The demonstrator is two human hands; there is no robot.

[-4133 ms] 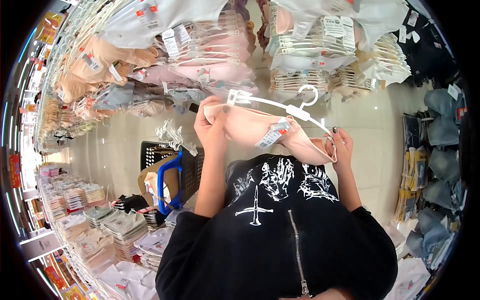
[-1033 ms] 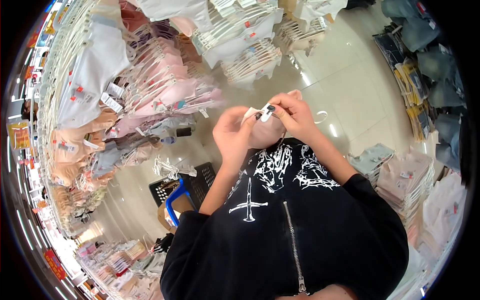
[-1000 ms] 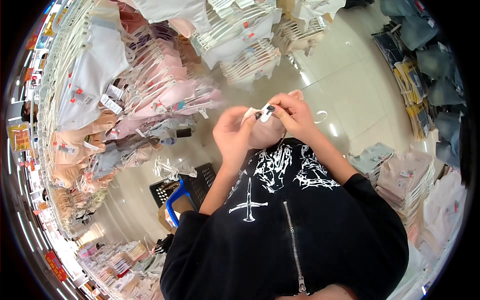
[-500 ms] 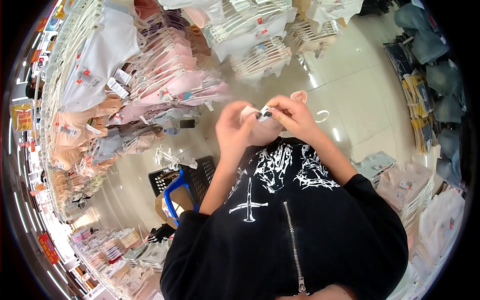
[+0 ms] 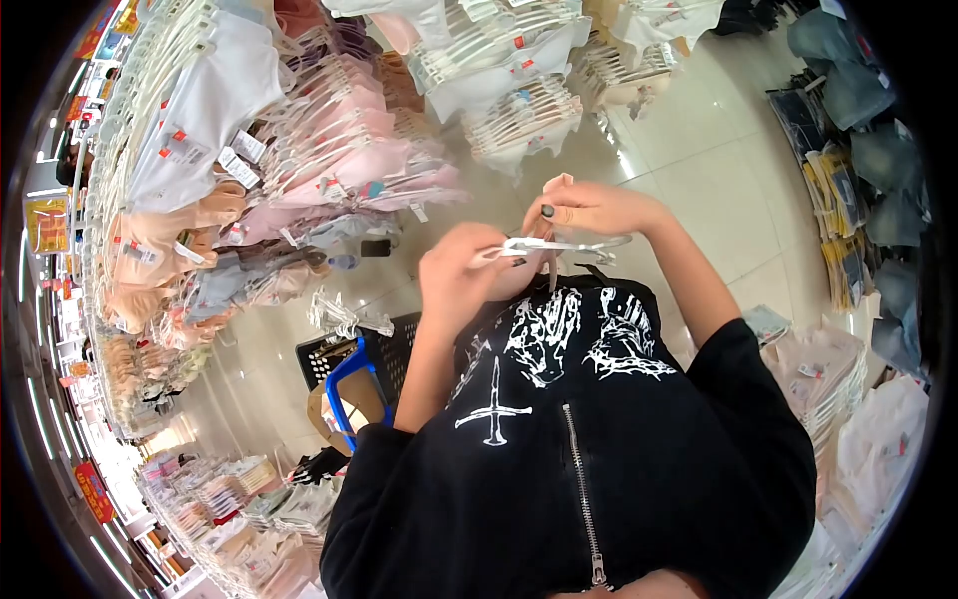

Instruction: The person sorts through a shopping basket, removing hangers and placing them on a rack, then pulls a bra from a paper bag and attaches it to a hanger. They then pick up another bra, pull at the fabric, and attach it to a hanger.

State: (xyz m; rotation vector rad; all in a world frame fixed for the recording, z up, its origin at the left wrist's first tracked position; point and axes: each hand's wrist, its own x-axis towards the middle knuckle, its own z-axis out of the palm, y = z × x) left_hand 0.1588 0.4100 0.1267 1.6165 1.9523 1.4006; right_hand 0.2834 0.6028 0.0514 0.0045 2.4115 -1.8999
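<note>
On the left stand crowded racks of clothes (image 5: 334,125), with folded piles (image 5: 235,499) on the near side. Next is a black basket (image 5: 404,334) with white hangers (image 5: 344,314) at its far edge; the left arm covers part of it. The left hand (image 5: 461,275) pinches the pink garment (image 5: 512,287), in front of the chest, beside its hanger (image 5: 534,245). The right hand (image 5: 599,210) touches the fabric, but whether its fingers are closed I cannot tell. Jeans (image 5: 888,160) hang far right.
</note>
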